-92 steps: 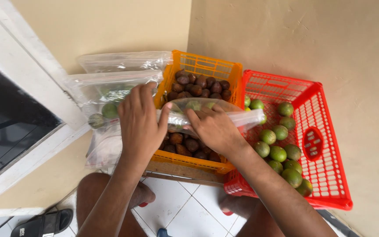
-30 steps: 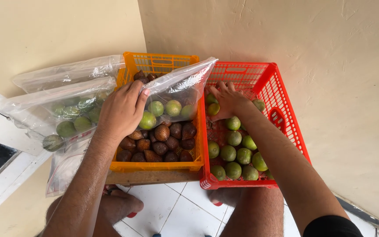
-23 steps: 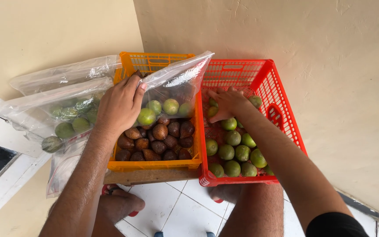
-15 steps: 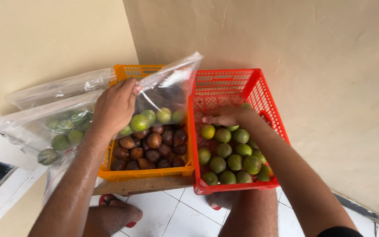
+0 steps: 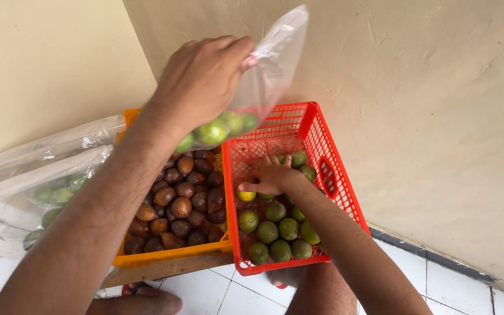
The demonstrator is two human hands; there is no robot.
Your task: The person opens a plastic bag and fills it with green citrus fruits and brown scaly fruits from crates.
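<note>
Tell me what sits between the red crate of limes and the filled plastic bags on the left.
In the head view, an orange crate of brown scaly fruit sits between the red crate and the filled bags.

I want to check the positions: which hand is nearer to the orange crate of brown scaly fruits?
The left hand. It is raised above the orange crate, holding a clear bag of green fruits. The right hand is down inside the red crate beside it, on a yellowish fruit.
</note>
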